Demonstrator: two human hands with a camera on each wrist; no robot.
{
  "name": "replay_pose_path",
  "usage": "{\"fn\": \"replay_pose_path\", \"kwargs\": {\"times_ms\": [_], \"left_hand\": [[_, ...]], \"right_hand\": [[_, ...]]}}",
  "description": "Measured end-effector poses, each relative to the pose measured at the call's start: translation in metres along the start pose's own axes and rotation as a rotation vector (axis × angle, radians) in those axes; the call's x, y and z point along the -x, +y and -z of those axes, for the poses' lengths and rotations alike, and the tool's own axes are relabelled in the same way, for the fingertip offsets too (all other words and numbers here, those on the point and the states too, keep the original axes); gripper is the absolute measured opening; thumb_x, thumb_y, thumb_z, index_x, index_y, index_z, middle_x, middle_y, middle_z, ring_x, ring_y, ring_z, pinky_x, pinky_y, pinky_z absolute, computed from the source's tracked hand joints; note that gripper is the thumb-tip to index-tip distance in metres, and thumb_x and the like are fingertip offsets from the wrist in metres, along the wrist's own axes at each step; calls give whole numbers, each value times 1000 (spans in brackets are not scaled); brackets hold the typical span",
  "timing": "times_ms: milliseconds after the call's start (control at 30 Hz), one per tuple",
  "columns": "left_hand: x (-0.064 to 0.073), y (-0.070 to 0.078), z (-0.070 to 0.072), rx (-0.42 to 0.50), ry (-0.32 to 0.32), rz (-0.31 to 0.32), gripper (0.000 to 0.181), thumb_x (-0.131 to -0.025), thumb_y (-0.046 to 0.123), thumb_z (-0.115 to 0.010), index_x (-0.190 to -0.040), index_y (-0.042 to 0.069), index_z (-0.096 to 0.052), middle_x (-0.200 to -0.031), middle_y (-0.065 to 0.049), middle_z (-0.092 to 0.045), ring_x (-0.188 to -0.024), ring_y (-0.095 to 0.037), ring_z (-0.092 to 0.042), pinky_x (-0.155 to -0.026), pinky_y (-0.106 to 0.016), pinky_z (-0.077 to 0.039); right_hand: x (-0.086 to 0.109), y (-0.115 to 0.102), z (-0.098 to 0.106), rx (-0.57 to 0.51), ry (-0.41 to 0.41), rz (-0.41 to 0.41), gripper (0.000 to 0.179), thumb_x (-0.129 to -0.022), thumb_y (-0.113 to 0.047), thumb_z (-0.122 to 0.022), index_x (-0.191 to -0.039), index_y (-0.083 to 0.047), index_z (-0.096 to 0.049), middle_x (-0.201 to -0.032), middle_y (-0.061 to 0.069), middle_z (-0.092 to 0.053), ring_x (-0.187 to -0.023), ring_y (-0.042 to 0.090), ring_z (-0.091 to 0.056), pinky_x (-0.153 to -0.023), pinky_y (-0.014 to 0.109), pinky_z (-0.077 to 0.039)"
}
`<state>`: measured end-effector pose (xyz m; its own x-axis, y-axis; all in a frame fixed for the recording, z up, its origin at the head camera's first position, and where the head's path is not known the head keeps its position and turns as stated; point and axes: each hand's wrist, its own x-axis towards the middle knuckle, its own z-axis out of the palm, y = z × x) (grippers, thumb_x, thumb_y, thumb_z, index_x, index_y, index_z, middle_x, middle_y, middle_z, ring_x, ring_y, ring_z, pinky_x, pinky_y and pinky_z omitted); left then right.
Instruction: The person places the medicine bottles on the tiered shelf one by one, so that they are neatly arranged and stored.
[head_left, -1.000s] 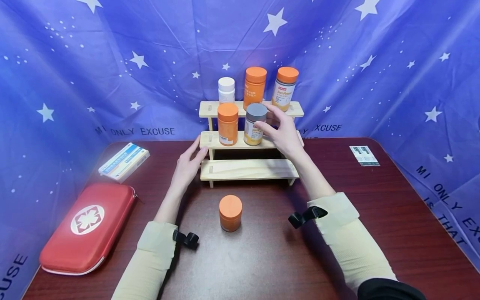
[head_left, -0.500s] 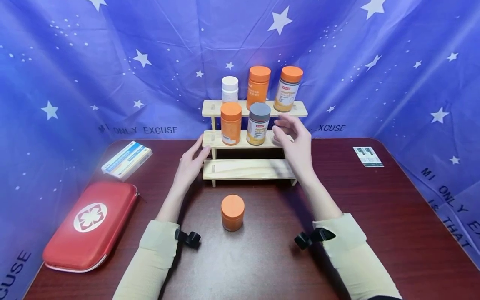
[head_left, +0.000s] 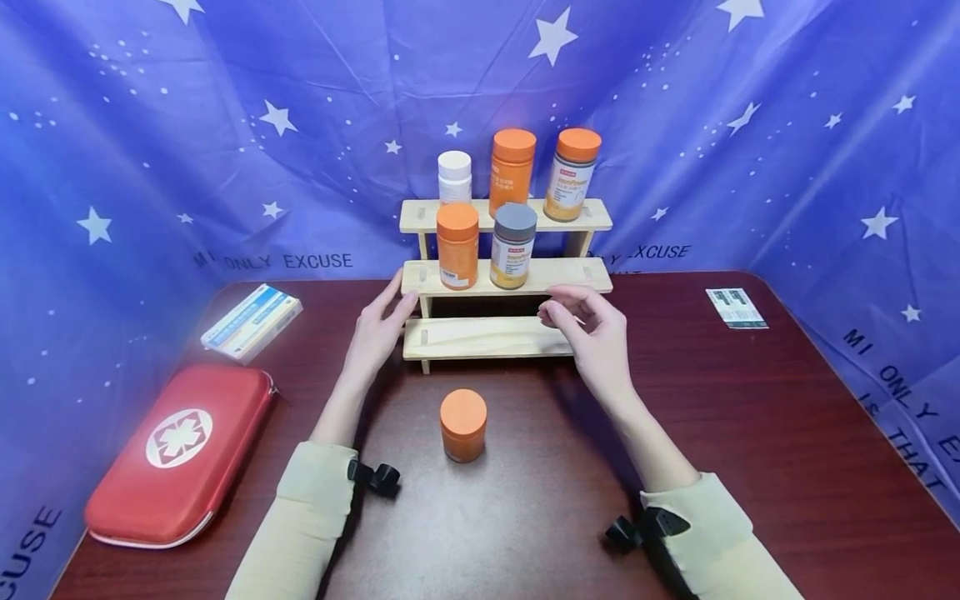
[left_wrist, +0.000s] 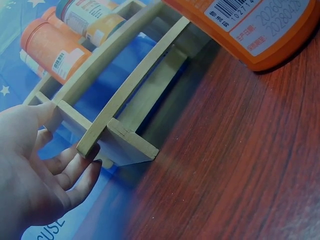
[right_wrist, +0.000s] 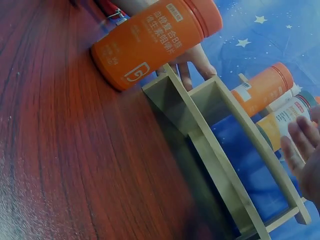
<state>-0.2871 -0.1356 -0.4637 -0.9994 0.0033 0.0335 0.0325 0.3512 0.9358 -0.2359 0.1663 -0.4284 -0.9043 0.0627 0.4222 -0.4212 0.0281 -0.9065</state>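
Note:
A three-tier wooden rack (head_left: 495, 337) stands at the back of the table. My left hand (head_left: 377, 329) holds its left end at the middle tier; in the left wrist view the thumb lies on that tier and the fingers curl near the lower one. My right hand (head_left: 596, 342), fingers loosely bent and holding nothing, is in front of the rack's right end. On the middle tier are an orange bottle (head_left: 457, 247) and a grey-capped bottle (head_left: 513, 250). An orange-capped bottle (head_left: 463, 427) stands on the table before the rack.
The top tier bears a white bottle (head_left: 454, 179), an orange bottle (head_left: 512, 177) and an orange-capped labelled bottle (head_left: 572, 179). Left on the table lie a red first-aid case (head_left: 180, 458) and a medicine box (head_left: 252, 323). A printed card (head_left: 737, 308) lies right.
My right hand has let go of the grey-capped bottle and moved right, then down to the lower tier's height. That bottle stays on the middle tier. My left hand keeps its place.

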Motion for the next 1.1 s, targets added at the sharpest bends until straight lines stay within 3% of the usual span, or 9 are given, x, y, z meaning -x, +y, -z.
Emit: {"fn": "replay_pose_path", "kwargs": {"times_ms": [233, 433, 567, 667, 767, 900, 1000, 1100], "left_hand": [[0, -1, 0, 3, -20, 1, 67, -99, 66, -54, -158, 46, -32, -168, 3, -32, -145, -27, -50, -106, -49, -57], [2, 1, 2, 26, -21, 9, 70, -98, 66, -55, -160, 43, -32, -169, 3, -32, -145, -26, -48, -104, -50, -57], [1, 1, 2, 28, -22, 3, 70, -98, 66, -55, -160, 43, -32, -169, 3, -31, -145, -27, -49, -104, -51, -57], [2, 1, 2, 22, -25, 2, 70, -98, 66, -54, -160, 42, -31, -170, 3, -30, -144, -28, -50, -104, -51, -57], [2, 1, 2, 18, -20, -2, 69, -99, 65, -54, -160, 42, -31, -170, 2, -30, -141, -30, -53, -104, -51, -58], [2, 0, 3, 16, -14, -12, 68, -100, 63, -53, -160, 41, -31, -170, 0, -30, -140, -31, -54, -104, -51, -58], [2, 0, 2, 7, -14, -14, 67, -101, 63, -53, -160, 41, -31, -170, 0, -30, -141, -31, -53, -104, -51, -58], [2, 0, 1, 0, -15, -10, 67, -100, 64, -52, -160, 43, -31, -169, 1, -31, -142, -30, -53, -103, -50, -58]], "right_hand": [[2, -1, 4, 72, -194, -70, 23, -98, -7, -69, -118, 3, -70, -94, -3, -76, -88, 14, -76, -85, 28, -65], [5, -2, 1, 68, -434, -155, 29, -101, -10, -66, -128, 0, -65, -114, 12, -74, -102, 18, -74, -91, 36, -64], [8, 0, -3, 136, -578, -155, 36, -100, -12, -67, -135, -4, -62, -123, 19, -71, -113, 29, -71, -93, 30, -62], [10, 1, -7, 166, -681, -149, 43, -99, -11, -68, -140, -6, -59, -129, 19, -70, -121, 27, -67, -100, 35, -59], [14, 1, -11, 146, -780, -157, 50, -98, -10, -70, -145, -6, -55, -137, 19, -66, -129, 27, -63, -106, 42, -56], [18, 2, -17, 45, -884, -180, 59, -96, -5, -70, -150, -2, -48, -145, 25, -58, -137, 39, -55, -109, 52, -53], [22, 2, -20, -11, -936, -200, 65, -94, -4, -73, -153, -3, -44, -149, 27, -53, -139, 46, -51, -111, 54, -51], [26, 2, -22, -14, -970, -215, 71, -92, -9, -77, -155, -9, -43, -152, 25, -51, -138, 42, -53, -112, 49, -52]]}}
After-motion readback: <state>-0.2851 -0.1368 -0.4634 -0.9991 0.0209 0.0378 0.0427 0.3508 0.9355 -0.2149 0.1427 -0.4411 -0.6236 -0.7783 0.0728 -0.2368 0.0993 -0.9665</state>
